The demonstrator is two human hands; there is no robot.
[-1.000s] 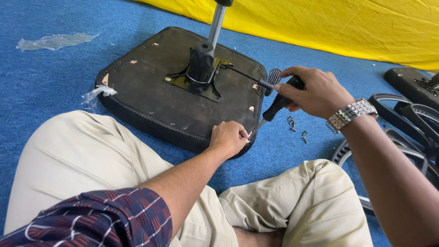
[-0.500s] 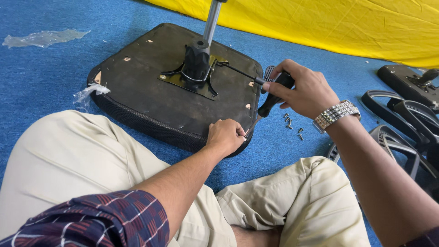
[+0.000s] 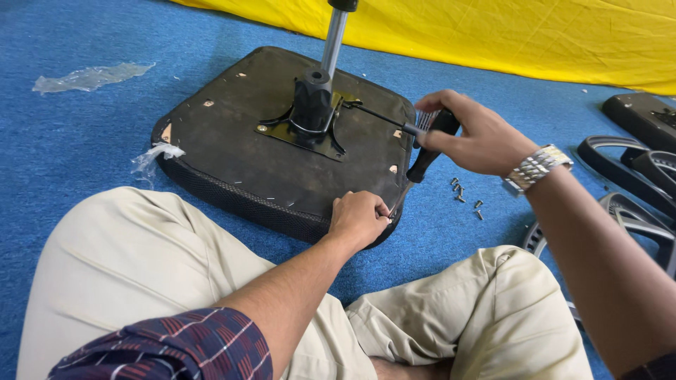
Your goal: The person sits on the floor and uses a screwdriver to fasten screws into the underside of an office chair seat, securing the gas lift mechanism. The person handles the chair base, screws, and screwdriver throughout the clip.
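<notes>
Blue carpet covers the floor [image 3: 63,155] where you sit cross-legged, with a yellow sheet [image 3: 535,35] along the far edge. Your left hand [image 3: 359,218] rests at the near right corner of an upturned black chair seat [image 3: 239,162], its fingers [image 3: 372,210] pinched together around something too small to make out, probably a screw, right where the tip of a screwdriver [image 3: 421,160] meets the seat's edge. Your right hand [image 3: 472,137] is clenched around the screwdriver's black handle. The tool's long axis runs from the tip, beside your left fingertips, up toward one o'clock into your right fist, so the handle sits well above and right of the contact point. The left hand is the nearer one to the tip, touching or almost touching it.

Further out, a metal mounting plate [image 3: 303,134] with a gas-lift column [image 3: 333,39] stands at the seat's centre, at about eleven o'clock from your left hand. Loose screws [image 3: 461,190] lie on the carpet at about two o'clock from that hand. Black chair parts [image 3: 634,176] lie at three o'clock.
</notes>
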